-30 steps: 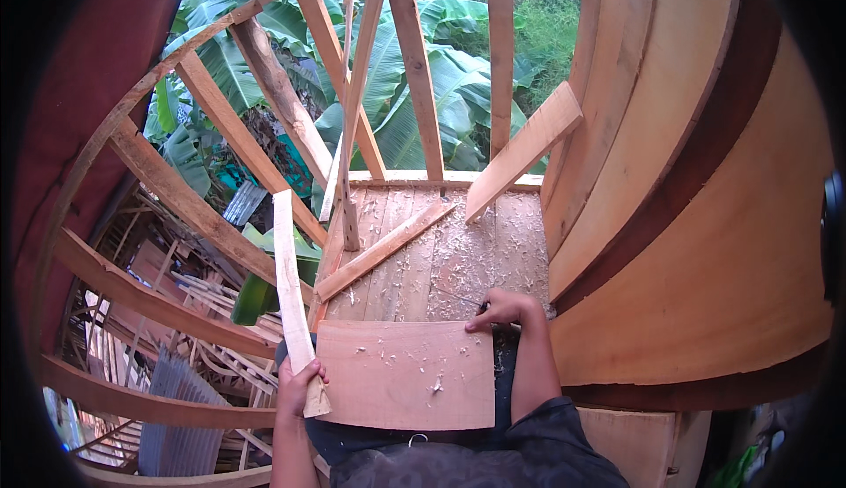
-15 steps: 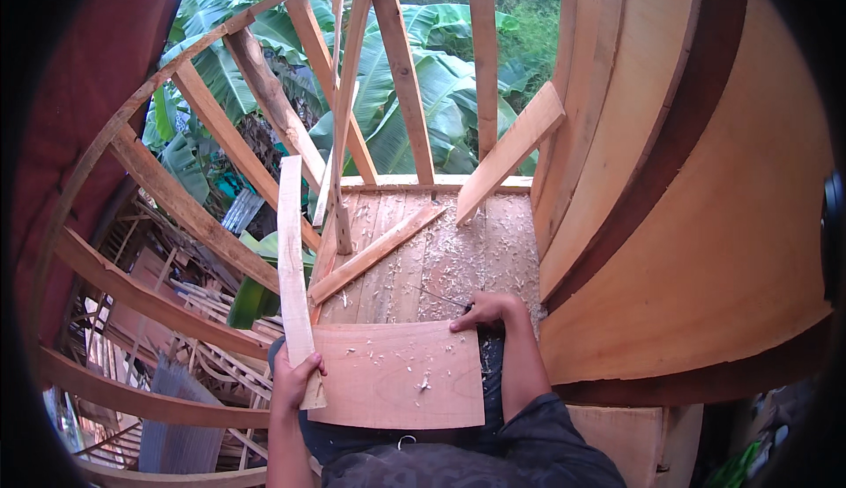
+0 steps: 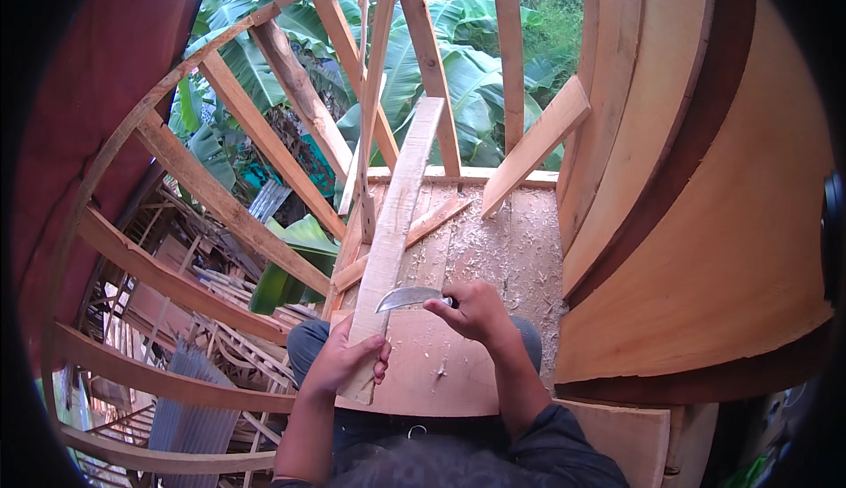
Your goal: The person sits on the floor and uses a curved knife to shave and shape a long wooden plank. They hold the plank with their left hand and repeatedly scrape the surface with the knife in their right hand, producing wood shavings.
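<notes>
Both hands are closed at the lower centre of the frame. The left hand [image 3: 352, 356] is wrapped round the lower end of a long, pale strip of wood [image 3: 401, 197], thumb across its face and fingertips curled in at its right edge. The strip slants from there to the upper centre, its far end in front of the upright slats [image 3: 432, 74] and banana leaves [image 3: 476, 91]. The right hand [image 3: 476, 312], just right of centre, has its fingers curled round the handle of a knife [image 3: 410, 298], whose curved blade points left, its tip over the strip's right edge a little above the left hand. Whether the edge bites or only lies close, I cannot tell.

The step in hand looks like bringing blade to wood for a paring cut. A stroke from here would call for the strip to be held firm, the blade laid at a shallow angle, and the cut run up the strip, clear of the left thumb, which sits near the tip. Beneath, across the lap, lies a broad board [image 3: 449, 356] with a few curls on it; more shavings [image 3: 529, 250] litter the planked floor [image 3: 430, 269] beyond
</notes>
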Available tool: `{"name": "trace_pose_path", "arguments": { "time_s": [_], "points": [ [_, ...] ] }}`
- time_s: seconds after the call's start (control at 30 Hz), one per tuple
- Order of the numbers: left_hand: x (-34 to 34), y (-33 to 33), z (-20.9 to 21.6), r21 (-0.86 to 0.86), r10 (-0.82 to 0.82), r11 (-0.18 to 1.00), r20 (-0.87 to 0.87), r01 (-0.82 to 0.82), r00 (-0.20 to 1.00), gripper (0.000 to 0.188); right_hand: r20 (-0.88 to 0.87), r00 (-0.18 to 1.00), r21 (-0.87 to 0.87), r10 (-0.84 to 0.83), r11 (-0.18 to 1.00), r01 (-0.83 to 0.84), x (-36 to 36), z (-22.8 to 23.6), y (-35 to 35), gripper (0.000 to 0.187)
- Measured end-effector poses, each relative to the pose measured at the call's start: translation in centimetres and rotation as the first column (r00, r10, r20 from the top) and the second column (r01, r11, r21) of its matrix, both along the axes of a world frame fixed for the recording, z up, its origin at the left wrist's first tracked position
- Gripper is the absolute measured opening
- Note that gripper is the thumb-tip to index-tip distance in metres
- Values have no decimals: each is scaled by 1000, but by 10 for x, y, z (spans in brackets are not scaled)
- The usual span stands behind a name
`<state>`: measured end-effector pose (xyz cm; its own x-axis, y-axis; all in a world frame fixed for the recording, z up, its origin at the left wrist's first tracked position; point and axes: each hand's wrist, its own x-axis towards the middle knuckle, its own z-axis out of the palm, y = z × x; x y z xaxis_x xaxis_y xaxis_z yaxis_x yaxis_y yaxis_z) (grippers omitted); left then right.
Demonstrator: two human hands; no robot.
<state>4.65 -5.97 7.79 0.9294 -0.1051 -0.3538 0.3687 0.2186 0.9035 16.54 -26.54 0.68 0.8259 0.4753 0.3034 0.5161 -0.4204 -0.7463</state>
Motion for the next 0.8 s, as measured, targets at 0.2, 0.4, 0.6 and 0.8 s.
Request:
{"name": "trace_pose_path", "arguments": {
  "time_s": [0.2, 0.4, 0.6, 0.8],
  "points": [
    [-9, -13, 20, 174, -83, 982, 44, 74, 996, 41, 132, 991, -34, -19, 999, 24, 2, -14, 6, 62],
    [-18, -24, 31, 300, -70, 953, 40, 55, 997, 43, 278, 952, 24, -127, 992, 126, 2, -19, 4, 66],
    [-20, -26, 34, 286, -30, 958, 46, 15, 999, 43, 285, 936, 53, -209, 978, 202, 5, -21, 4, 68],
    [-21, -24, 35, 264, -16, 964, 49, 2, 999, 42, 304, 917, 57, -259, 965, 254, 0, -19, 8, 68]
  ]
}}
